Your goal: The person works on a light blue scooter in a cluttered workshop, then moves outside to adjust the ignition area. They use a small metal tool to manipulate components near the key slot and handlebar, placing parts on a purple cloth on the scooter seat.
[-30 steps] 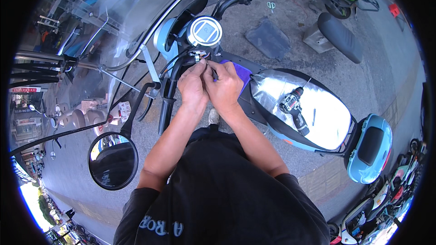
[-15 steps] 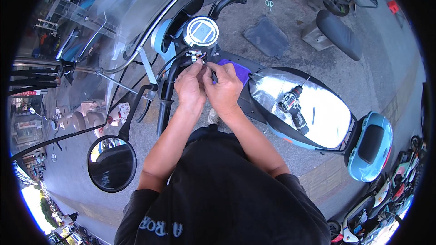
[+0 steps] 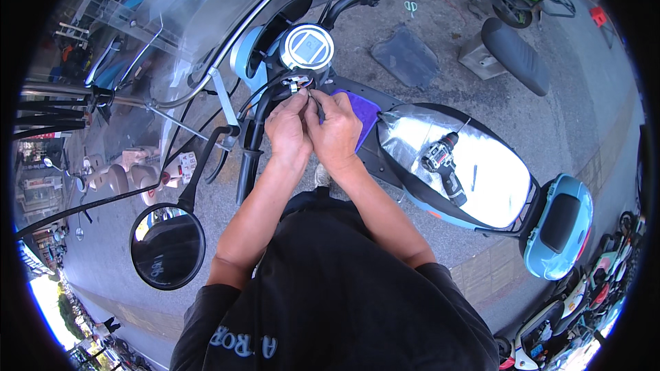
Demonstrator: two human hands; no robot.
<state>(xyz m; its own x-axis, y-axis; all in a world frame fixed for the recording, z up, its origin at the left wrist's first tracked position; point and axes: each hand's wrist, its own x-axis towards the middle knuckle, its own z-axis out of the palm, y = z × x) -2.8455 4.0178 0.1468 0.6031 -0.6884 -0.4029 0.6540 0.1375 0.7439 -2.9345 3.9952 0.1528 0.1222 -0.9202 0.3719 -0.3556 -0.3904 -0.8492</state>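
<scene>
Wiring (image 3: pixel 296 85) sits just ahead of my left hand (image 3: pixel 288 128), nearer it than my right hand (image 3: pixel 336 127), both pinched closed, on what I can't tell.

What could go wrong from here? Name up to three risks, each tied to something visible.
The left hand and right hand work with fingertips close together; anything tiny there might drop. What look like exposed wires below the round display sit near both hands and could get snagged. The cordless drill lies on the shiny silver seat cover with nothing visible securing it, so a bump might make it slide.
</scene>
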